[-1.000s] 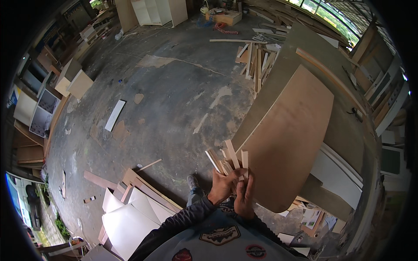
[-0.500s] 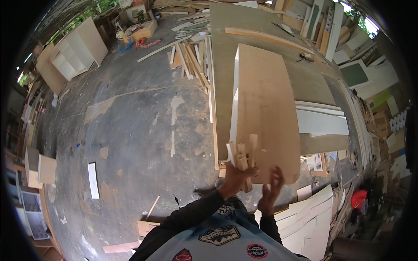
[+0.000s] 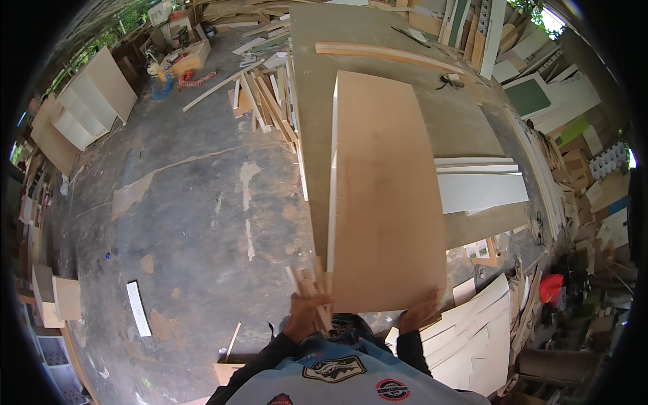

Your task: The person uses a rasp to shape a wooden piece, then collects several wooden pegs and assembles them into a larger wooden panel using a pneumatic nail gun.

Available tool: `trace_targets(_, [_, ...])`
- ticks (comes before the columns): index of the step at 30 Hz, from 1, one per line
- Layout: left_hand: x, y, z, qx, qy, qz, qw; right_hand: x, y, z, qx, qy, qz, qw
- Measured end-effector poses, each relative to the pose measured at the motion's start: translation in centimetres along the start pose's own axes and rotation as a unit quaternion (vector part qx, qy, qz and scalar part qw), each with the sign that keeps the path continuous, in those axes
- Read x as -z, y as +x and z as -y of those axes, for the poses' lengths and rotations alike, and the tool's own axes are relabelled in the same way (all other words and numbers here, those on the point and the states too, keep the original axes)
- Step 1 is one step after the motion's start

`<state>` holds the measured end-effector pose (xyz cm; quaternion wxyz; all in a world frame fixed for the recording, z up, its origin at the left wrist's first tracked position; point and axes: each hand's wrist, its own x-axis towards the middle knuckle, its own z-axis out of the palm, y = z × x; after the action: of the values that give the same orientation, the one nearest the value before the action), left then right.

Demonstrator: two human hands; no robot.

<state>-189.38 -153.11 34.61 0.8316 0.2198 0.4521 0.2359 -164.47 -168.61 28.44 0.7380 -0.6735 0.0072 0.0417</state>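
Observation:
A long, pale brown wooden cabinet (image 3: 388, 182) lies in front of me, its broad panel facing up and a white side along its left edge. My left hand (image 3: 307, 316) is closed round a bundle of short wooden sticks (image 3: 310, 280) at the cabinet's near left corner. My right hand (image 3: 420, 312) grips the near right corner, with the fingers at the panel's edge and partly hidden.
Under the cabinet is a large greenish-brown board (image 3: 310, 81). White boards (image 3: 479, 189) lie at its right, and pale panels (image 3: 472, 337) are stacked nearer me. Loose wood strips (image 3: 263, 101) are piled at the far left. A white strip (image 3: 138, 308) lies on the grey floor.
My right hand has come from open beside the cabinet to its near right corner. My left hand, still holding the sticks, has moved left and nearer to me. The view has shifted.

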Motion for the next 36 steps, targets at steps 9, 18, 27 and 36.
trace_targets(9, [8.6,5.3,-11.8,-0.164,0.006,-0.13,0.978,-11.6,-11.8,-0.7,-0.025,0.033,0.016,0.999])
trace_targets(18, [14.0,16.7,-28.1,-0.296,-0.012,-0.195,0.935,-27.9,-20.4,-6.2,-0.084,0.033,0.052,0.995])
trace_targets(27, [15.3,26.5,-41.8,-0.432,-0.013,-0.276,0.859,-39.5,-22.8,-7.5,0.014,-0.019,0.381,0.924])
trace_targets(36, [17.5,23.7,-33.9,-0.244,-0.114,-0.139,0.953,-36.5,-6.2,-3.3,-0.072,0.046,0.12,0.989])
